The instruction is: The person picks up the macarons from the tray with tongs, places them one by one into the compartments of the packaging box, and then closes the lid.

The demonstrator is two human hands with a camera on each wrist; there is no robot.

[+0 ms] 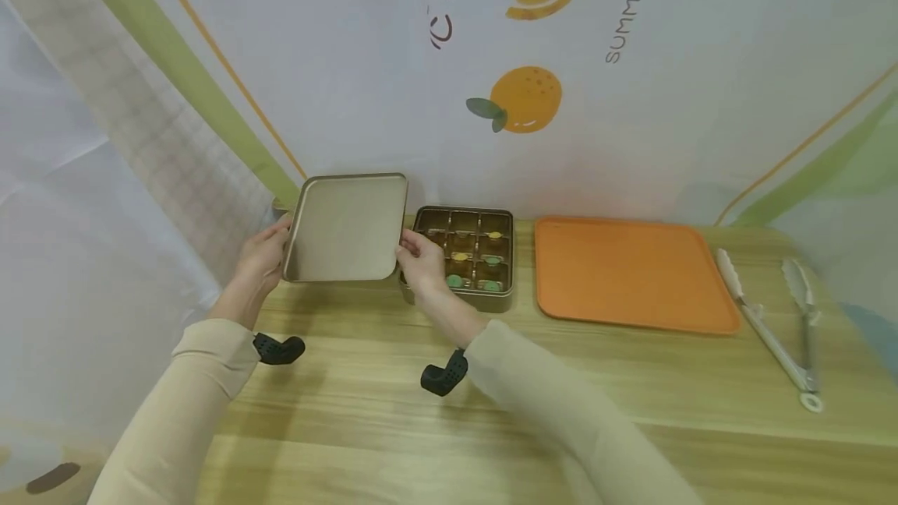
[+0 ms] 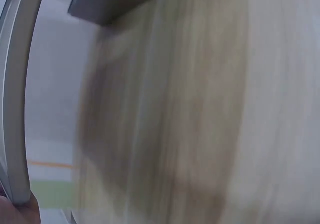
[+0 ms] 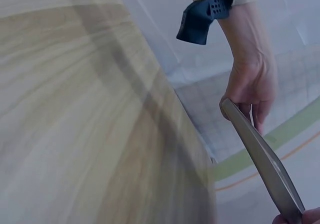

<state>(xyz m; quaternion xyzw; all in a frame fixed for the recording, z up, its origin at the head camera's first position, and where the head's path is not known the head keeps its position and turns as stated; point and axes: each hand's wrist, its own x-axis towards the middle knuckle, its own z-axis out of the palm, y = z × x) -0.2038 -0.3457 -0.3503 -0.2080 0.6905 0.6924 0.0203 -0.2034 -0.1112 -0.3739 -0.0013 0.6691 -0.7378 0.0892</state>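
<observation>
Both hands hold a square metal lid (image 1: 347,228) up off the table, its pale inner face toward the head camera. My left hand (image 1: 262,257) grips its left edge, and in the right wrist view the left thumb and fingers pinch the lid's rim (image 3: 262,159). My right hand (image 1: 424,262) pinches the lower right edge. Behind the right hand stands an uncovered square tin (image 1: 495,301), divided into small compartments. Several green and yellow round pieces (image 1: 460,256) sit in some of them. The right hand hides part of the tin's left side.
To the right of the tin lies an orange tray (image 1: 631,275). Farther right is a pair of tongs (image 1: 775,345), its arms spread on the wooden table (image 1: 365,411). A printed cloth (image 1: 379,61) hangs along the back.
</observation>
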